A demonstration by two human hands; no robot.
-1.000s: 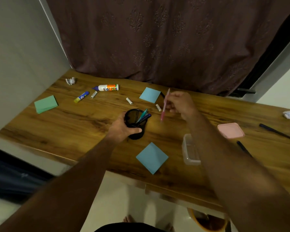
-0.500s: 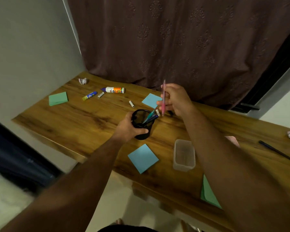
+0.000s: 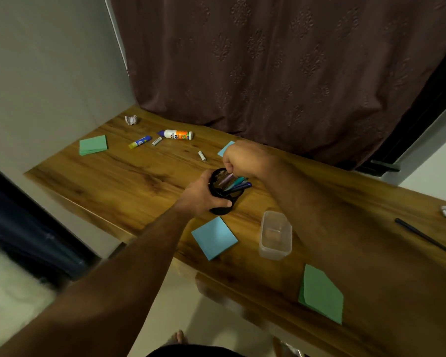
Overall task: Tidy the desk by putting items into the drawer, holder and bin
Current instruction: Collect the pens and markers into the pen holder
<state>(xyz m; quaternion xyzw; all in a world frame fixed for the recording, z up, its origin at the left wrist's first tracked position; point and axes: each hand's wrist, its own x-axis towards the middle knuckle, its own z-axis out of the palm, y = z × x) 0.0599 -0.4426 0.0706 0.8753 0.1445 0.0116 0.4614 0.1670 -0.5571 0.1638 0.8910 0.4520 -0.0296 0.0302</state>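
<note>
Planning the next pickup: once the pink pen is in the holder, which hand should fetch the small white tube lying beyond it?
Probably the right hand: it pinches the pink pen over the holder, near the white tube; the left hand grips the holder.

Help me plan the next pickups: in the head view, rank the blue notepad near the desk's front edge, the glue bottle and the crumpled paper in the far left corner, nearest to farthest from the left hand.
1. Blue notepad, just in front of the left hand.
2. Glue bottle, toward the back left.
3. Crumpled paper, far left corner.

A home room: wooden desk (image 3: 129, 173) against a brown curtain (image 3: 281, 68), tiled floor.
</note>
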